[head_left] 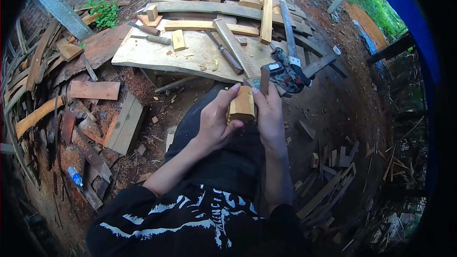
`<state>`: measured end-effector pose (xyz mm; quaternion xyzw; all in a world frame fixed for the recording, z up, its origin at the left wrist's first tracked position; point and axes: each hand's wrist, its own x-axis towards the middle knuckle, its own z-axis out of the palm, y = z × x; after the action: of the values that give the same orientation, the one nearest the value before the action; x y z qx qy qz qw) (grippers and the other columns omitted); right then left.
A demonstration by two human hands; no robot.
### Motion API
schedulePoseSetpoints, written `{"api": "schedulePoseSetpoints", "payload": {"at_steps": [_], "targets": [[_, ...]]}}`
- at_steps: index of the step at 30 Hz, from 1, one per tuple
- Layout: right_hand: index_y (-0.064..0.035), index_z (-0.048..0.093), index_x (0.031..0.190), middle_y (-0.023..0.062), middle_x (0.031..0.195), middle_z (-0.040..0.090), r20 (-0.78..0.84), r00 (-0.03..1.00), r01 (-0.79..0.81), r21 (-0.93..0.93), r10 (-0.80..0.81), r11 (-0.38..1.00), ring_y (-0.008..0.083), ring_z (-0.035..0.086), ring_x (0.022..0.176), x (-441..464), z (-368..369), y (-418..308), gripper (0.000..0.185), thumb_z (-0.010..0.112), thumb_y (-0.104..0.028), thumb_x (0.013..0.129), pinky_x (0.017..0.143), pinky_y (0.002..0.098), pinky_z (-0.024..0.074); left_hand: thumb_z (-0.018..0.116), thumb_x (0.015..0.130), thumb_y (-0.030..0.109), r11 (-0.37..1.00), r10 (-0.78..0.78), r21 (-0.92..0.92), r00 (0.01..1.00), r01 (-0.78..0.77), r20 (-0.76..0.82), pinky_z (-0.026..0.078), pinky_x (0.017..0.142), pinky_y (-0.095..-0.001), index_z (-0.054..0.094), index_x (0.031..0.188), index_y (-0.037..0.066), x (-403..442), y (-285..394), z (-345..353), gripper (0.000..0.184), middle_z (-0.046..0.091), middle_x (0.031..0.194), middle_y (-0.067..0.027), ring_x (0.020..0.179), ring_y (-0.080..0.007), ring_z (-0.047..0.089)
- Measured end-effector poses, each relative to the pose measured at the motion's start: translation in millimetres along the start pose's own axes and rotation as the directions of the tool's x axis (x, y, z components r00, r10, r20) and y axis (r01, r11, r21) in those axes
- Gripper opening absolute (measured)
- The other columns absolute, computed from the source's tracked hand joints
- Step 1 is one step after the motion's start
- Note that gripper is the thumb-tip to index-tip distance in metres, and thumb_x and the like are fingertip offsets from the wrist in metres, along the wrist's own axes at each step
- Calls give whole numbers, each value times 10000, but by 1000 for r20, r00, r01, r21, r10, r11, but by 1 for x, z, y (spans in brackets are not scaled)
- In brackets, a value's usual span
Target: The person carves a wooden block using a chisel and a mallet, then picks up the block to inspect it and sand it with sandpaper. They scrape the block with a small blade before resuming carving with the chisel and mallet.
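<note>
My left hand (216, 119) is closed round a small wooden block (243, 102), thumb along one side and fingers on the other. On the block's right side my right hand (271, 116) is closed, its thumb beside the wood. From its grip rises a brown strip (264, 82) next to a tan piece with green print (252, 84); together they look like folded sandpaper, though the fingers hide part of it. Both hands are above my lap, before the pale work board (157, 57). Chisels, one with a dark handle (232, 63), lie on that board.
On the board are a wood block (178, 40), a long plank (265, 12), a hand saw (289, 33) and a dark patterned cloth (288, 74). Left stand a timber beam (126, 123) and a bottle (75, 176). Offcuts (328, 181) litter the ground at right.
</note>
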<state>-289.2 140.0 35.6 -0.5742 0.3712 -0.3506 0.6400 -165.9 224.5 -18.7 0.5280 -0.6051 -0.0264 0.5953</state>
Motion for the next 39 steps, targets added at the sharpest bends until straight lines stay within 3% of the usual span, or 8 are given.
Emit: {"api": "schedulePoseSetpoints", "payload": {"at_steps": [1, 5, 11, 19, 21, 25, 34, 39], "targets": [[1, 540, 1112, 62, 880, 619, -24, 990, 135, -44, -136, 990, 104, 607, 782, 1, 3, 3, 150, 525, -145, 1080, 688, 295, 506, 499, 1027, 608, 1000, -9, 14, 1000, 9, 10, 548, 786, -459, 372, 1554, 80, 0, -2, -3, 757, 632, 1099, -212, 922, -414, 671], [-20, 526, 1047, 26, 785, 585, 66, 994, 94, -154, -84, 984, 58, 552, 629, -23, 5, -7, 125, 524, -140, 1079, 534, 245, 437, 510, 1029, 593, 982, -187, -48, 981, 185, -47, 549, 787, -465, 366, 1556, 84, -1, -8, -7, 747, 629, 1104, -214, 928, -426, 671], [-34, 503, 999, -13, 703, 545, 56, 998, 7, 62, -10, 998, 19, 456, 515, -14, 8, 6, 107, 514, -106, 1077, 442, 229, 345, 536, 1032, 562, 988, -123, 92, 991, 127, -44, 546, 749, -452, 374, 1560, 92, 2, -10, -10, 726, 617, 1111, -202, 895, -395, 673], [-8, 533, 1115, 40, 956, 617, 18, 996, -92, 202, 90, 975, 46, 580, 771, 2, -3, 17, 112, 549, -102, 1057, 630, 229, 471, 621, 981, 534, 998, -38, 48, 997, 35, 72, 528, 702, -456, 480, 1506, 108, 8, 3, -9, 690, 602, 991, -158, 802, -363, 640], [-7, 533, 1118, 50, 963, 615, -48, 999, -6, 244, 19, 970, 57, 588, 815, 10, -6, 17, 124, 555, -110, 1054, 703, 260, 503, 622, 968, 543, 992, -13, 127, 991, -5, 136, 526, 698, -434, 499, 1505, 123, -1, 6, -3, 693, 613, 1006, -138, 795, -341, 638], [18, 528, 1152, 57, 974, 613, -59, 990, 126, -42, -129, 991, 78, 589, 881, -2, -6, 12, 153, 530, -110, 1068, 775, 271, 505, 554, 1000, 574, 996, -27, 87, 997, 20, 72, 527, 705, -429, 492, 1514, 117, 3, 11, -5, 691, 627, 1015, -137, 809, -337, 644], [33, 475, 1266, 98, 1083, 625, -83, 985, 160, 88, -153, 983, 105, 610, 980, -32, -2, -11, 218, 481, -102, 1096, 854, 292, 513, 507, 1013, 602, 995, 65, 71, 997, -67, 31, 529, 702, -427, 493, 1512, 106, 7, 27, -8, 703, 662, 1063, -146, 818, -338, 658], [34, 476, 1269, 104, 1097, 631, -106, 977, 193, 86, -184, 977, 113, 616, 994, -33, 0, -10, 224, 478, -110, 1098, 861, 295, 513, 455, 1061, 579, 993, -98, -65, 994, 101, 42, 555, 778, -421, 454, 1530, 92, 5, 29, -5, 676, 683, 1078, -167, 865, -362, 687]]}}
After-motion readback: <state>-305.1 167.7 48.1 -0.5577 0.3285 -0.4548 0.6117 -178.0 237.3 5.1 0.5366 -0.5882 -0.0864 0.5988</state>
